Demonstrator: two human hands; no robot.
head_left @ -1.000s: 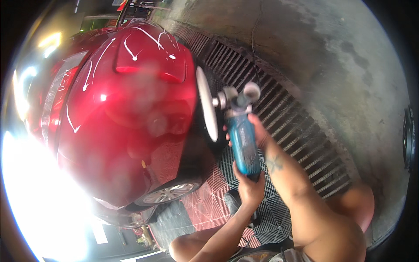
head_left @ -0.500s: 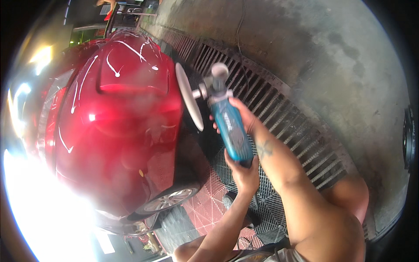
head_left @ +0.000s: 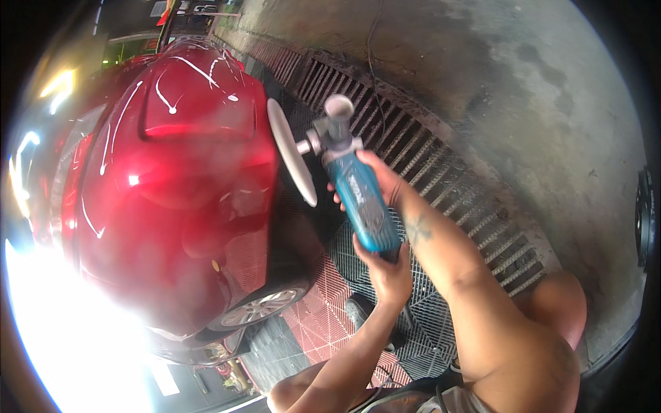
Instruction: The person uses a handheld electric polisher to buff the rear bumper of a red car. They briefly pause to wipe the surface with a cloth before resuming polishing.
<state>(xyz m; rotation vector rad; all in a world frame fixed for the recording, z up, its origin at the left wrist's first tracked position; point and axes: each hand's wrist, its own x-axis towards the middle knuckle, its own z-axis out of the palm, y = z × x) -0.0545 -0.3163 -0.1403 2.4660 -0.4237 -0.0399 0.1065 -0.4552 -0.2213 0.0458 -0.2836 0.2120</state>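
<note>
A teal power polisher (head_left: pixel 363 199) with a round pale polishing pad (head_left: pixel 291 153) is in both my hands, its pad turned toward a red car (head_left: pixel 200 199). My right hand (head_left: pixel 380 177) wraps the front of the body, just behind the metal head. Round the rear end, my left hand (head_left: pixel 387 274) is closed, lower down. The pad's upper edge lies right by the corner of the car's bumper; I cannot tell whether they touch. Thin white streaks (head_left: pixel 165 98) of what looks like polish run over the red paint, and several end in blobs.
A slatted drain grate (head_left: pixel 427 172) curves past on the right, with wet concrete floor (head_left: pixel 523 89) beyond. A cable (head_left: pixel 372 62) crosses both. Red and grey floor tiles (head_left: pixel 323 310) lie by the car's wheel (head_left: pixel 261 308). Strong glare (head_left: pixel 69 330) whitens the lower left.
The view has shifted a little, so the car sits slightly farther left and higher in it. The polisher has also moved slightly left and up in the picture; both hands keep their hold.
</note>
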